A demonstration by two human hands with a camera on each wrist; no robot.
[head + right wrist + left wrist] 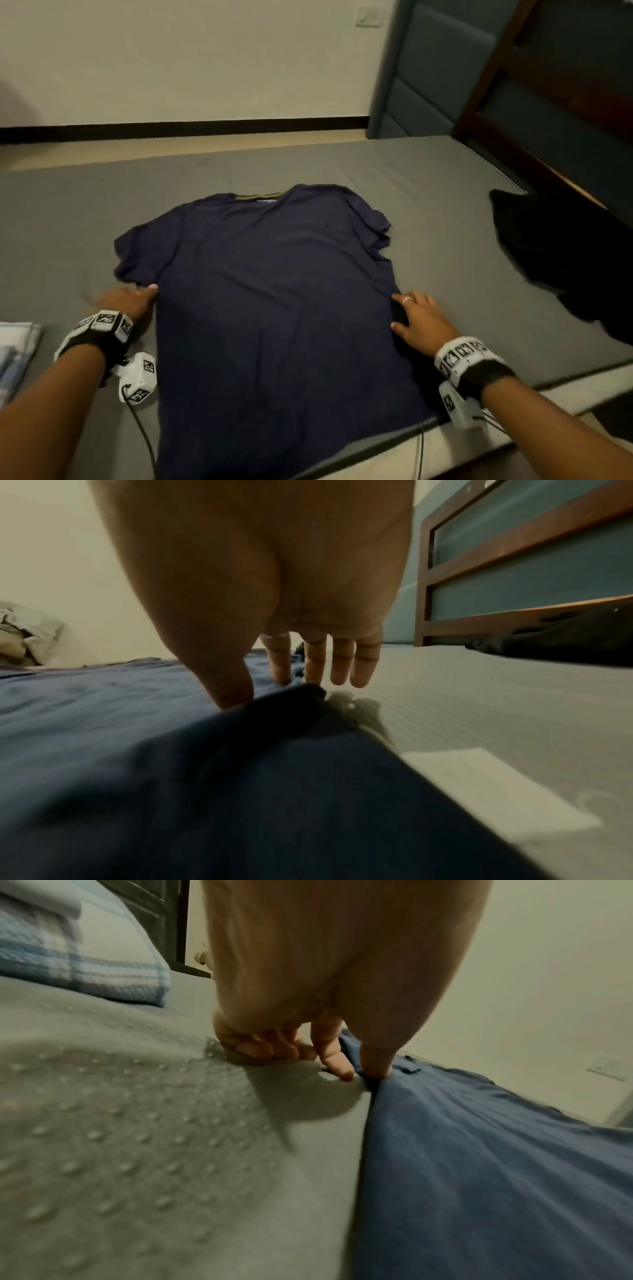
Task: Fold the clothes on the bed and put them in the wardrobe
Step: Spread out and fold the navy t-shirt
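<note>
A navy T-shirt (pixel 274 301) lies spread flat, collar away from me, on the grey bed (pixel 308 164). My left hand (pixel 133 299) is at its left side edge below the sleeve. In the left wrist view the left hand (pixel 358 1069) pinches that edge of the T-shirt (pixel 479 1164) between thumb and forefinger, the other fingers curled on the sheet (pixel 137 1150). My right hand (pixel 407 313) rests on the right side edge. In the right wrist view the right hand (pixel 260 691) has straight fingers, and the T-shirt (pixel 171 750) is bunched up under the palm.
A black garment (pixel 565 260) (pixel 565 642) lies at the right, by the wood-framed headboard (pixel 548 102). A folded blue-checked cloth (pixel 17 346) (pixel 85 961) sits at the left. The bed's near edge (pixel 513 401) runs under my right wrist. Cables trail from both wrist cameras.
</note>
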